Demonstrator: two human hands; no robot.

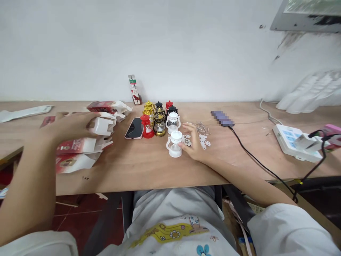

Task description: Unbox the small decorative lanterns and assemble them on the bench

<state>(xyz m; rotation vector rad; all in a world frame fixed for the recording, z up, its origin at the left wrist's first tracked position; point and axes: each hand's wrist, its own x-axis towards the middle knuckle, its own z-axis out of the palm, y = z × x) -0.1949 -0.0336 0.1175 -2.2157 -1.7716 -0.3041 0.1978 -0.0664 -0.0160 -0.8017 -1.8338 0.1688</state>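
Observation:
My right hand [194, 145] is beside a small white lantern [176, 145] near the front of the table. Its thumb seems to touch the lantern's side, while the fingers are apart and not wrapped round it. Over at the left, my left hand [70, 126] hovers above red-and-white cardboard boxes [77, 145] with open flaps. Its fingers are spread near a white box flap [102, 126], slightly blurred; contact with it is unclear. Behind the front lantern stand another white lantern [173, 122], a red lantern [147, 127], a bronze lantern [159, 125] and several others in gold, black and red.
Small white pieces [204, 141] and thin metal wires [201, 128] lie right of the lanterns. A pink-edged phone [134, 128] rests to their left. A small bottle [135, 92] leans at the wall. Rightward are a cabled device [222, 118] and a power strip [293, 142].

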